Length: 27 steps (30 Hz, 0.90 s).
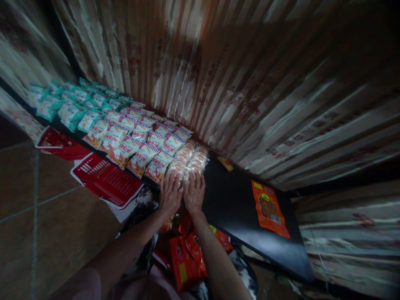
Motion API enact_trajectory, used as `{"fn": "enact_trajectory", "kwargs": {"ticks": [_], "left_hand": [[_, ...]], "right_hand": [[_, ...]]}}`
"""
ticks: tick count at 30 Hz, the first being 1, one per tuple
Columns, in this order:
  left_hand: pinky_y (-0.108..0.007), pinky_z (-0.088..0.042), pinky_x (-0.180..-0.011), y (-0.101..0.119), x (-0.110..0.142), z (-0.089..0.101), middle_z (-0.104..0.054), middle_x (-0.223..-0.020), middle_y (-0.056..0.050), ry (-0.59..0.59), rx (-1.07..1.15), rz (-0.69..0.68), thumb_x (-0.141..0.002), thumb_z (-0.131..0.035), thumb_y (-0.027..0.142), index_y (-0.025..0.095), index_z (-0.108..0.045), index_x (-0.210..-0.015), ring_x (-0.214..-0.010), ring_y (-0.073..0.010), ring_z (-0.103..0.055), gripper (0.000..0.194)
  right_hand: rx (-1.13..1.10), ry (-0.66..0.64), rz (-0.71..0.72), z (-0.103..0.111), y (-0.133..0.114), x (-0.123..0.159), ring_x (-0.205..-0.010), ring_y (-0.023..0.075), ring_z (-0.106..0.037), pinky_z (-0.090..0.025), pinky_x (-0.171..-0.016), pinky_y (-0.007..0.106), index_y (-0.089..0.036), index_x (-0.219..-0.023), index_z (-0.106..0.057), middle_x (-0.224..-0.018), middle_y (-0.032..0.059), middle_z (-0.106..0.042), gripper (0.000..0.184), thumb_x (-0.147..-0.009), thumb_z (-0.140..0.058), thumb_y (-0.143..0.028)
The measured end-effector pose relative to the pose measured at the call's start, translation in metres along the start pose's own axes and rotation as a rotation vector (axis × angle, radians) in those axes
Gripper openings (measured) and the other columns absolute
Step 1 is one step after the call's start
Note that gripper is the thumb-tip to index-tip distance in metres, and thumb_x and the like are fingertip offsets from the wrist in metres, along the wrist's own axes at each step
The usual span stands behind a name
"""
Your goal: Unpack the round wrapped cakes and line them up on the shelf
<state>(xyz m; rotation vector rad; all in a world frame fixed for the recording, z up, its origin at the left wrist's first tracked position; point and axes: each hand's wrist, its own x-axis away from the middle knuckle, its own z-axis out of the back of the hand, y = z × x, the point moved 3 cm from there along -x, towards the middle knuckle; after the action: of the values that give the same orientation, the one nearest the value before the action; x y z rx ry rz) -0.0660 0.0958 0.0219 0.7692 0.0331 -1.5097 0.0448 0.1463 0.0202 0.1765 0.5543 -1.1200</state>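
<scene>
Two rows of small clear-wrapped packets lie side by side on a narrow black shelf. At their near end, my left hand rests with its fingers stretched out over the left row. Beside it my right hand lies flat-fingered against the right row. Both hands touch the packets without closing round them; my fingertips partly cover the nearest ones. Just left of these stand rows of white and red snack bags with striped edges.
Teal snack bags fill the shelf's far left. An orange pouch lies at the right, and a small yellow packet near the back. Below are red baskets and more orange pouches under my arms. Draped plastic sheeting hangs behind.
</scene>
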Motion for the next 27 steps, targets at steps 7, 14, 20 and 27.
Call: {"fn": "enact_trajectory", "kwargs": {"ticks": [7,14,20,27], "left_hand": [[-0.051,-0.02,-0.113,0.001,0.0,-0.004,-0.029,-0.151,-0.013,0.002,-0.016,-0.004,-0.093,-0.037,0.026,0.016,-0.028,-0.145,-0.143,-0.0268,-0.016,0.054],[-0.051,-0.022,-0.113,0.001,0.001,-0.004,-0.028,-0.152,-0.012,0.017,-0.026,-0.017,-0.093,-0.039,0.028,0.017,-0.033,-0.143,-0.143,-0.0278,-0.014,0.052],[-0.053,-0.022,-0.112,0.003,0.003,-0.004,-0.022,-0.154,-0.01,0.039,-0.012,-0.08,-0.091,-0.044,0.03,0.024,-0.038,-0.141,-0.143,-0.0292,-0.016,0.051],[-0.054,-0.022,-0.112,0.002,0.004,-0.006,-0.023,-0.154,-0.012,0.026,-0.012,-0.091,-0.091,-0.042,0.028,0.021,-0.039,-0.14,-0.143,-0.0303,-0.015,0.05]], "right_hand": [[-0.02,0.004,-0.006,-0.001,0.0,0.0,-0.139,0.0256,-0.025,-0.025,-0.11,0.055,-0.009,-0.134,-0.044,-0.139,0.0172,-0.046,0.043,-0.096,-0.033,-0.026],[-0.102,0.082,-0.073,0.006,0.004,0.003,-0.142,0.0256,-0.014,-0.027,-0.109,0.054,-0.011,-0.139,-0.038,-0.149,0.016,-0.032,0.046,-0.098,-0.028,-0.029],[-0.116,0.111,-0.167,0.003,0.01,0.006,-0.142,0.0271,-0.014,-0.028,-0.108,0.055,-0.013,-0.139,-0.039,-0.151,0.0156,-0.027,0.047,-0.098,-0.028,-0.033],[-0.088,0.032,-0.061,-0.003,0.006,0.002,-0.141,0.0242,-0.02,-0.027,-0.11,0.054,-0.006,-0.139,-0.038,-0.143,0.019,-0.042,0.047,-0.098,-0.026,-0.027]]}}
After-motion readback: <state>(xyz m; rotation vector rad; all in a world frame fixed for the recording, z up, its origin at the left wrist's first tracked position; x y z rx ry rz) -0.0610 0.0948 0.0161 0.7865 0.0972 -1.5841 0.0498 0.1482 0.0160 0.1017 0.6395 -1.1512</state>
